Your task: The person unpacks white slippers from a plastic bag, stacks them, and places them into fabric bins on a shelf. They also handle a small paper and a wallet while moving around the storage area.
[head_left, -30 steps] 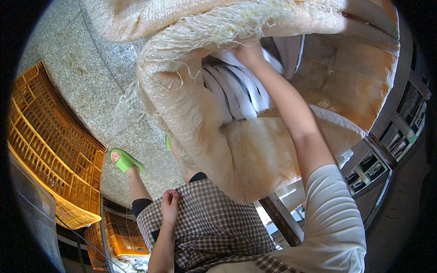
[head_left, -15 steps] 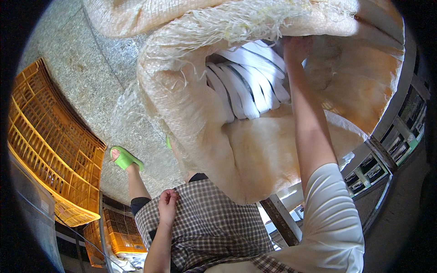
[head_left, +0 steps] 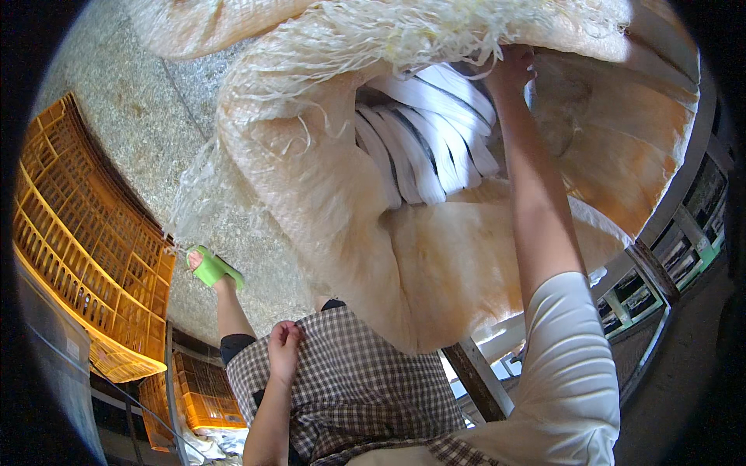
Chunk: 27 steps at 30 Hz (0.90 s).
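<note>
Big woven sack (head_left: 373,233) fills the far centre, frayed mouth up top, white strips (head_left: 423,144) showing inside. Right hand (head_left: 513,70) reaches far up, closed on the sack's frayed rim, prob. gripping it, fingers partly hidden. Left hand (head_left: 284,346) sits near, fisted on checked apron (head_left: 365,396), below the sack. Yellow crates (head_left: 78,241) left.

A speckled grey stone floor (head_left: 140,132) spreads from 9 to 12 o'clock. Stacked orange plastic crates (head_left: 74,248) stand at 8 o'clock, more orange crates (head_left: 198,392) at 7. Shelving with green-edged trays (head_left: 684,233) curves at 4 o'clock. Daylight falls evenly.
</note>
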Each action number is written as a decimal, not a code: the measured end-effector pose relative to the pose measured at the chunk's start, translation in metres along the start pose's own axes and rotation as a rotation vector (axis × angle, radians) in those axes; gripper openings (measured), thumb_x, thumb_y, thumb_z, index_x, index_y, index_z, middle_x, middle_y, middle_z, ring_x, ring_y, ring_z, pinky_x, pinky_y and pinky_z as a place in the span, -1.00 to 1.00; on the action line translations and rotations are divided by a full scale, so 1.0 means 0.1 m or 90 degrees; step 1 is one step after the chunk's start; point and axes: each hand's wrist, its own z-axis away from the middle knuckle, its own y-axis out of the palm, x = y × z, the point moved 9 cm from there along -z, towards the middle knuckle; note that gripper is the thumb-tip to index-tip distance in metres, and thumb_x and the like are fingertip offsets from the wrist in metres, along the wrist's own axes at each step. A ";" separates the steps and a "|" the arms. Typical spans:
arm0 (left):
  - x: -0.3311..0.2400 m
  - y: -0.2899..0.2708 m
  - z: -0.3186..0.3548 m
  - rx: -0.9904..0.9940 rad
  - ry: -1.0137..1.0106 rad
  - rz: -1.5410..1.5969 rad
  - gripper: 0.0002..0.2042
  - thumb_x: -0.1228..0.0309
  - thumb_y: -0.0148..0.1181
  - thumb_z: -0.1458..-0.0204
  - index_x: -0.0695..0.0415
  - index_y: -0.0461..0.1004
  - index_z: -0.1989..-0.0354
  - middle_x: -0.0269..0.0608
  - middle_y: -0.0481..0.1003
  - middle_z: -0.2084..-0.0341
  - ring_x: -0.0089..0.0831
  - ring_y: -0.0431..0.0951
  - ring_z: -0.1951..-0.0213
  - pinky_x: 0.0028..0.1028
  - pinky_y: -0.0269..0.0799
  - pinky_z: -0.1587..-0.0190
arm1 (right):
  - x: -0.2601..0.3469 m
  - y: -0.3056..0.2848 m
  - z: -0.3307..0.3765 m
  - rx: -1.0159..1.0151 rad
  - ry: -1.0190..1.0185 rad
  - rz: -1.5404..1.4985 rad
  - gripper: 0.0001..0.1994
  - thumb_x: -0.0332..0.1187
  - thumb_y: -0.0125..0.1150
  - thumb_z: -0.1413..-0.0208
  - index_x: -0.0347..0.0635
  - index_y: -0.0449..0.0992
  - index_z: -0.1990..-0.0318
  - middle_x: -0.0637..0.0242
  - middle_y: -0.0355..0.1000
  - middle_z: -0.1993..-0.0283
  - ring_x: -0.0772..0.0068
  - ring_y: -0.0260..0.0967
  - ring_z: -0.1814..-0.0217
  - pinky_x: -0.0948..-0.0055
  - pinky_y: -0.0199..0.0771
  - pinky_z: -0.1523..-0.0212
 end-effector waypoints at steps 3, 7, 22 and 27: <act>0.04 -0.03 0.01 -0.018 -0.034 -0.014 -0.92 0.49 -0.06 -0.15 0.24 0.32 0.26 -0.32 0.39 0.47 -0.58 0.37 0.43 -0.58 0.32 0.31 | -0.14 -0.11 0.06 -0.002 -0.106 -0.011 -0.06 0.11 0.38 0.35 0.09 0.07 -0.26 -0.03 -0.10 -0.32 -0.19 -0.05 -0.29 -0.23 0.17 -0.08; 0.07 -0.01 -0.02 0.016 -0.039 -0.016 -0.93 0.47 -0.06 -0.16 0.18 0.29 0.25 -0.39 0.33 0.45 -0.63 0.27 0.48 -0.61 0.24 0.43 | -0.13 -0.14 0.35 0.089 -0.329 -0.090 -0.34 -0.08 0.37 0.28 0.06 0.34 -0.09 -0.05 0.05 -0.22 -0.10 0.02 -0.25 -0.01 0.12 -0.17; 0.15 -0.11 -0.09 0.022 -0.037 0.046 -0.95 0.49 -0.11 -0.19 0.19 0.26 0.25 -0.34 0.31 0.51 -0.62 0.25 0.52 -0.58 0.23 0.46 | 0.80 -0.25 -0.04 -0.001 -0.315 -0.243 -0.47 -0.15 0.10 -0.01 -0.13 0.25 -0.15 0.06 0.17 -0.20 -0.02 0.07 -0.25 0.02 0.04 -0.22; 0.11 -0.11 -0.06 0.011 -0.041 0.012 -0.95 0.50 -0.10 -0.18 0.20 0.26 0.24 -0.32 0.32 0.50 -0.61 0.25 0.52 -0.58 0.23 0.45 | 0.65 -0.21 -0.01 -0.061 -0.324 -0.134 -0.44 -0.17 0.11 0.01 -0.11 0.23 -0.17 0.08 0.14 -0.24 -0.01 0.03 -0.28 -0.04 -0.02 -0.23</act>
